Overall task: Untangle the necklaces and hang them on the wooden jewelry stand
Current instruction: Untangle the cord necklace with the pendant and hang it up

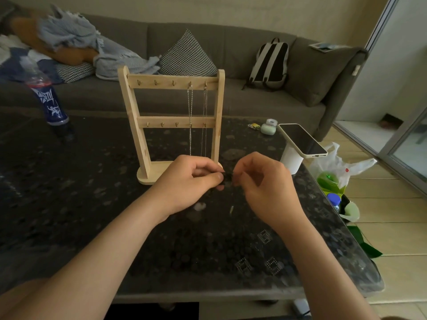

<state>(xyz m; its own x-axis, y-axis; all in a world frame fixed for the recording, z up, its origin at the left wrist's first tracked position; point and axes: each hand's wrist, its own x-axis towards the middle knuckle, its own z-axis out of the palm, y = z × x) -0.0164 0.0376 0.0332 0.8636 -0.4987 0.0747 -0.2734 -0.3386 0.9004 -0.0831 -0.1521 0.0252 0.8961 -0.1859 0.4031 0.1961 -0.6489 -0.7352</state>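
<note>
Dark speckled table (92,181), grey sofa behind it, dim light.

Obs. 1: The wooden jewelry stand (171,122) is upright near the middle of the table, facing the person. Its base is just beyond the hands, probably so each freed piece has a short lift to a hook.

Obs. 2: Two silver chains (190,116) hang straight from the two rightmost hooks of the top rail. The other top hooks and the lower rail look bare. Judged partly done.

Obs. 3: The left hand (189,179) and right hand (261,179) are close together, low over the table in front of the base. Both have the fingers curled in, thumb against forefinger, and each pinches one side of a small dark tangle (227,177). The grip looks suited to picking a knot apart. I take the tangle to be a necklace, but it is too small and dark to be sure.

Obs. 4: A phone (302,139) is propped at the right edge, and a bottle (49,98) stands far left, both well apart from the work.
</note>
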